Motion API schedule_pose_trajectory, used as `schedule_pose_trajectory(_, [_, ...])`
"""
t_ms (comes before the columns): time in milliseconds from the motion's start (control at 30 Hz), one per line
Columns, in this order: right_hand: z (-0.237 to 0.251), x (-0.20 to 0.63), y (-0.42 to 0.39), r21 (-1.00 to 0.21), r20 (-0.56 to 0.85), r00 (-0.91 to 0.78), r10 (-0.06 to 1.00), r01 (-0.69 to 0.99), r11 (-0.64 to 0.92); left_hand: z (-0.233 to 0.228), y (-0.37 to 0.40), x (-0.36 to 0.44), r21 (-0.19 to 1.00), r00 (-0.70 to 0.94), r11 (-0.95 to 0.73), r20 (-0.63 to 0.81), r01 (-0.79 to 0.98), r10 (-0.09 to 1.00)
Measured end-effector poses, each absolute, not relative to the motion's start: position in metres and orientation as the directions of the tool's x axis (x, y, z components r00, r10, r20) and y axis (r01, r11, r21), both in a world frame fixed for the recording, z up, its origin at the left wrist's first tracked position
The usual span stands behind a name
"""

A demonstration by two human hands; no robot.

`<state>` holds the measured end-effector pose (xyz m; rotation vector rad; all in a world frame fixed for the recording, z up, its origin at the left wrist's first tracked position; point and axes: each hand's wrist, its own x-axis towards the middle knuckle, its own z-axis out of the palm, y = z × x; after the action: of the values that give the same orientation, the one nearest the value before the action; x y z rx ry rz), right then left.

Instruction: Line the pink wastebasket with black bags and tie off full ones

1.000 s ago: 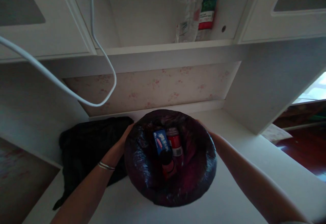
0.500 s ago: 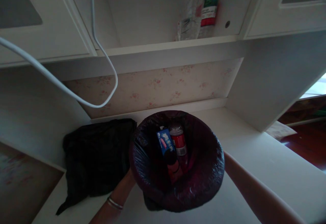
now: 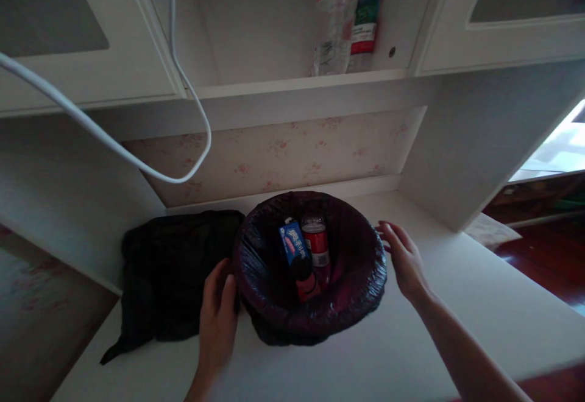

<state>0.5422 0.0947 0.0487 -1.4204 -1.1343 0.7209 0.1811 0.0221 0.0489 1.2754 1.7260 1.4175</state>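
Observation:
A trash bin [image 3: 315, 323] lined with a dark purple plastic bag stands on the white desk. Inside it lie a blue snack box [image 3: 295, 240] with white lettering, a clear jar with a red label [image 3: 316, 243] and a dark round-ended item above something red that I cannot make out. Just left of the rim is my left hand [image 3: 219, 310], fingers loosely bent with the thumb apart; whether it touches the bag is unclear. On the opposite side my right hand [image 3: 404, 259] is open, its fingertips close to the rim.
A black cloth bag [image 3: 169, 280] lies left of the bin. Overhead, a shelf [image 3: 274, 88] holds a clear bottle [image 3: 333, 30] and a can [image 3: 367, 18]. A white cable [image 3: 137, 164] loops down at upper left. Side panels flank the white desk [image 3: 448, 304].
The bin is now lower and slightly further back. Both hands, hidden under the rim before, have come out to its sides, apart from their earlier hold. The view has shifted a little.

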Motion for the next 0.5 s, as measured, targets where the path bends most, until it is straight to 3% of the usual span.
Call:
schedule_pose_trajectory(67, [0.055, 0.537, 0.072, -0.967, 0.244, 0.319, 0.916, 0.150, 0.205, 0.054, 0.005, 0.194, 0.967, -0.378, -0.062, 0.156, 0.249, 0.913])
schedule_pose_trajectory(133, [0.055, 0.527, 0.048, -0.962, 0.270, 0.165, 0.949, 0.072, 0.262, 0.052, -0.007, 0.209, 0.982, -0.305, -0.103, 0.148, 0.160, 0.941])
schedule_pose_trajectory(267, [0.032, 0.513, 0.017, -0.975, 0.221, -0.022, 0.975, 0.014, 0.222, 0.033, -0.011, 0.231, 0.987, -0.274, -0.122, 0.147, 0.107, 0.950])
schedule_pose_trajectory(500, [-0.002, 0.508, 0.027, -0.992, 0.112, -0.078, 0.991, 0.044, 0.116, 0.021, -0.003, 0.241, 0.984, -0.240, 0.018, 0.025, 0.175, 0.970])
